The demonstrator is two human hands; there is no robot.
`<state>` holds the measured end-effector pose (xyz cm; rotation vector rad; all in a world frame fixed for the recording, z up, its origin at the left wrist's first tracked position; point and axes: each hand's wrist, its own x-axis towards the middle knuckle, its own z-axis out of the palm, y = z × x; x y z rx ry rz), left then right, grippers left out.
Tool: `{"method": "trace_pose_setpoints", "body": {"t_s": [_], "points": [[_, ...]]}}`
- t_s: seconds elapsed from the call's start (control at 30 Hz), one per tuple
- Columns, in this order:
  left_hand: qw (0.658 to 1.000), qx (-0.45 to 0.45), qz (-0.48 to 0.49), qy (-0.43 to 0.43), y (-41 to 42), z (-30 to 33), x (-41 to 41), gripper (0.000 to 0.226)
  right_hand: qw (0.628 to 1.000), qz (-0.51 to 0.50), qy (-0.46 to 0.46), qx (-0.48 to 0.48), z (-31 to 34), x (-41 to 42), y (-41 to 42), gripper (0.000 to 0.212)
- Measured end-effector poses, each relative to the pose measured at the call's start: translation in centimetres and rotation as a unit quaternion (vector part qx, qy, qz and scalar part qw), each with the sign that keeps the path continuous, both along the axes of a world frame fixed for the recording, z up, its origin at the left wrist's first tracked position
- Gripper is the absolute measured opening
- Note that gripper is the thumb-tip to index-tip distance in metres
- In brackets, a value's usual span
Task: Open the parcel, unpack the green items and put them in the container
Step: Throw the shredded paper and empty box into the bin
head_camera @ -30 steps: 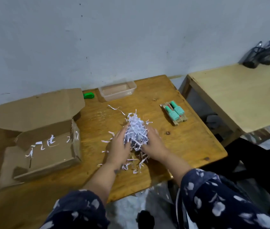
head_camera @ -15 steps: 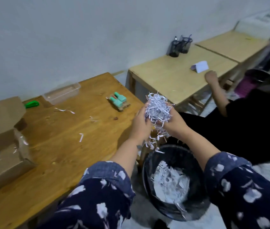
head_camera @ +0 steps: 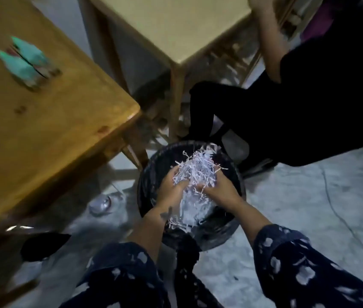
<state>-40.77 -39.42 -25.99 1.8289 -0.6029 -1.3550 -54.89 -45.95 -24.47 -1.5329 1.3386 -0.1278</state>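
Observation:
My left hand [head_camera: 170, 190] and my right hand [head_camera: 219, 192] are cupped together around a wad of white shredded paper [head_camera: 198, 172], inside the mouth of a black waste bin [head_camera: 147, 185] on the floor. More shredded paper lies in the bin below them. Two green items [head_camera: 24, 61], blurred, lie side by side on the brown wooden table [head_camera: 49, 121] at the upper left, far from both hands. The parcel box and the clear container are out of view.
A second, paler wooden table [head_camera: 176, 25] stands beyond the bin. Another person in black clothing [head_camera: 309, 96] sits at the right, close to the bin. A crumpled clear plastic object [head_camera: 100, 204] lies on the grey floor beside the bin.
Both hands gathered the shredded paper on the table, carried it right past the table's edge and lowered it into the bin. My view swung down towards the floor.

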Motion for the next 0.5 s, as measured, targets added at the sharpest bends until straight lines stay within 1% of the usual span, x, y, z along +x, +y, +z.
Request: {"method": "trace_pose_setpoints", "body": {"t_s": [0.07,0.13,0.17,0.23,0.33,0.37,0.43,0.5], "points": [[0.999,0.028,0.004,0.021,-0.1,-4.4,-0.9,0.052,0.999,-0.012,0.032,0.028,-5.3,-0.5,0.0,0.074],[0.998,0.060,-0.006,0.019,-0.4,-9.2,-1.4,0.055,0.996,-0.004,0.071,0.055,-10.5,-0.5,0.1,0.075],[0.997,0.077,-0.017,0.005,-0.6,-11.7,-1.5,0.058,0.994,0.005,0.090,0.069,-12.9,-0.4,0.0,0.078],[0.991,0.108,-0.064,-0.055,-0.7,-16.5,-1.5,0.064,0.986,0.019,0.128,0.108,-17.2,-0.3,-0.1,0.083],[0.967,0.117,-0.178,-0.138,-0.7,-22.0,-1.4,0.067,0.974,0.001,0.120,0.191,-21.7,-0.4,0.0,0.075],[0.957,0.118,-0.216,-0.154,-0.6,-23.5,-1.4,0.066,0.974,-0.005,0.119,0.192,-22.6,-0.5,0.0,0.073],[0.936,0.131,-0.282,-0.166,-0.4,-25.7,-1.7,0.061,0.980,-0.016,0.143,0.135,-24.0,-0.7,0.2,0.064],[0.926,0.136,-0.317,-0.157,-0.1,-26.6,-2.1,0.055,0.982,-0.048,0.163,0.082,-24.9,-1.1,0.3,0.050]]}}
